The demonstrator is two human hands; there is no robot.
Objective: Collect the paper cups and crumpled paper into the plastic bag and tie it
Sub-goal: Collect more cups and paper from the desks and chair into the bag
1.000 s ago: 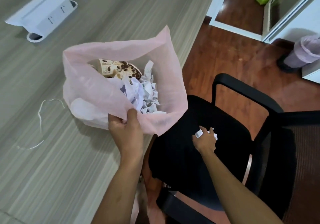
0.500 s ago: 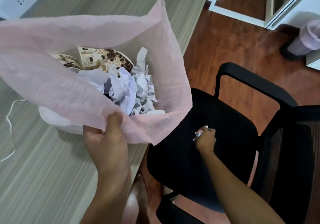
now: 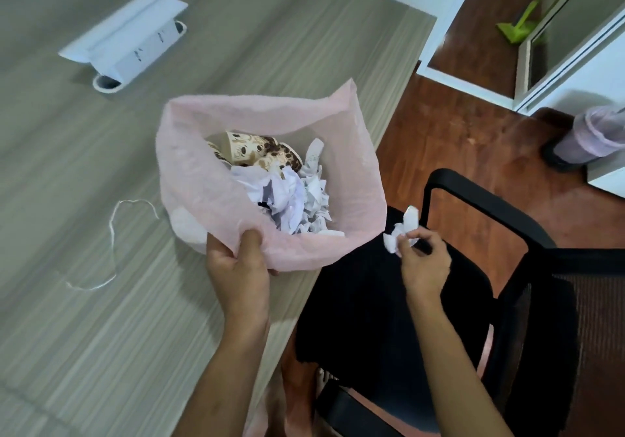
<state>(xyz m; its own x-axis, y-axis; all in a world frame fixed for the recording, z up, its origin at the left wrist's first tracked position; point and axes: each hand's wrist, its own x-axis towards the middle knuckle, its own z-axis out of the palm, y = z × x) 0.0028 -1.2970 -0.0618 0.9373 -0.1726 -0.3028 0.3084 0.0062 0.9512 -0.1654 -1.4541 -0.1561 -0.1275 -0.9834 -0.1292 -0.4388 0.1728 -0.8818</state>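
Both bare forearms reach forward from the lower edge of the view. The left hand point(image 3: 238, 262) is seen from the back, its wrist straight, the thumb lying on top and pointing forward while the fingers curl underneath, out of sight, pinching the near rim of the plastic bag point(image 3: 189, 179). The right hand point(image 3: 424, 260) is raised off to the right, well apart from the left, its fingers bent and pinching a piece of crumpled paper point(image 3: 400, 232) at the fingertips.
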